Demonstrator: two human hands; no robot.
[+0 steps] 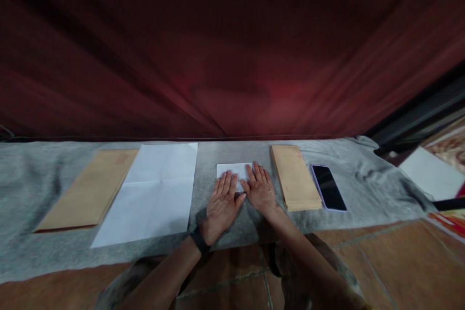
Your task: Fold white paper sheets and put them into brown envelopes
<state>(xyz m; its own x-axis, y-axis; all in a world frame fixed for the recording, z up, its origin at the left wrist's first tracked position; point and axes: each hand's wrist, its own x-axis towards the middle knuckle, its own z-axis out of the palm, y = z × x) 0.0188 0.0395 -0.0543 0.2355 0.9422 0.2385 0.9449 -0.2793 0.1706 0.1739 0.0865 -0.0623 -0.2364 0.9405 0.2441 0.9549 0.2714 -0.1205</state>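
A small folded white paper (229, 170) lies on the grey cloth (29, 169) in the middle. My left hand (222, 202) lies flat on it with the fingers stretched out, a dark band on the wrist. My right hand (258, 188) rests flat beside it, fingers spread over the paper's right part. The thumbs nearly touch. Most of the paper is hidden under both hands.
A large white sheet (152, 193) and a brown envelope (90, 189) lie to the left. A stack of brown envelopes (295, 177) and a dark phone (329, 187) lie to the right. A red curtain (232, 48) hangs behind. Tiled floor (381, 261) shows below.
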